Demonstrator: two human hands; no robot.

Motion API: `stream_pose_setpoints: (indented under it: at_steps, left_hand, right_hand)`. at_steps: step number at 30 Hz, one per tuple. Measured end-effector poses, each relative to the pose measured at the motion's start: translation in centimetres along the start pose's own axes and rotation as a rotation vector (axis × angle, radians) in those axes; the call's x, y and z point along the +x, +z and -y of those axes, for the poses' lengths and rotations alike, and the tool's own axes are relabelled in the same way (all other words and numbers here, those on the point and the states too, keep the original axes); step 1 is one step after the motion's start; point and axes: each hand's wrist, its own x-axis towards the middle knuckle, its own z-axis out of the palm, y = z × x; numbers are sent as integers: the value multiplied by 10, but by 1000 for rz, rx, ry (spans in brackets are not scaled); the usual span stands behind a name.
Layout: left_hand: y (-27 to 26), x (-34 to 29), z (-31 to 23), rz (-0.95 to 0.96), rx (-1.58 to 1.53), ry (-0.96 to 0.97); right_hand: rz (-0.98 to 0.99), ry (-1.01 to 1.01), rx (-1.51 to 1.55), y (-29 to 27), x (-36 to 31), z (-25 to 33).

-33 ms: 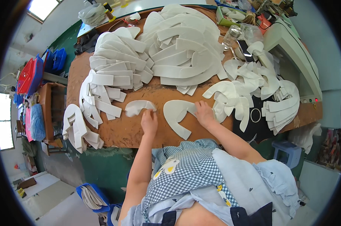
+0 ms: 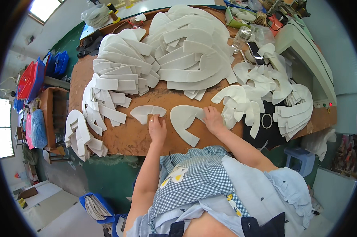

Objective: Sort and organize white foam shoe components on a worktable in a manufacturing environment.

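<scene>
A smaller curved white piece (image 2: 141, 113), like a thin fabric or foam cutout, lies on the brown tabletop. My left hand (image 2: 157, 129) rests at its right end, fingers slightly apart, touching it without a visible grip. Just right of it lies a larger U-shaped white piece (image 2: 181, 122) with its opening toward the lower right. The fingertips of my right hand (image 2: 214, 120) lie at the upper right end of this piece, fingers loosely extended. Part of that end is hidden beneath them.
Large fanned stacks of white pieces (image 2: 198, 59) cover the far side. More piles (image 2: 84, 134) lie at the left, and thin curved pieces (image 2: 241, 98) at the right. A glass jar (image 2: 243, 35) and a grey machine (image 2: 308, 59) stand at the back right.
The smaller white piece, partly lifted and pinched by my left hand before, now lies flatter. My left fingers have loosened at its edge. The right hand has hardly moved.
</scene>
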Motion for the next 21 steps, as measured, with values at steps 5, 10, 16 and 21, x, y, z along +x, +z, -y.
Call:
stream_pose_setpoints:
  at_steps: [5,10,16,21]
  left_hand:
    - [6,-17,-55,100,-88,-38]
    - [16,-27,-35,224,-489,-295]
    - [1,-16,-56,69,-190,34]
    - [-5,-4,-28,155,-125,177]
  right_hand:
    - [-268,-249,54,1,-9,-8]
    - [-49,-166,319,-11,-12,9]
    - [-201,-441,200,1,-5,0]
    - [162,-246,297,2,1,11]
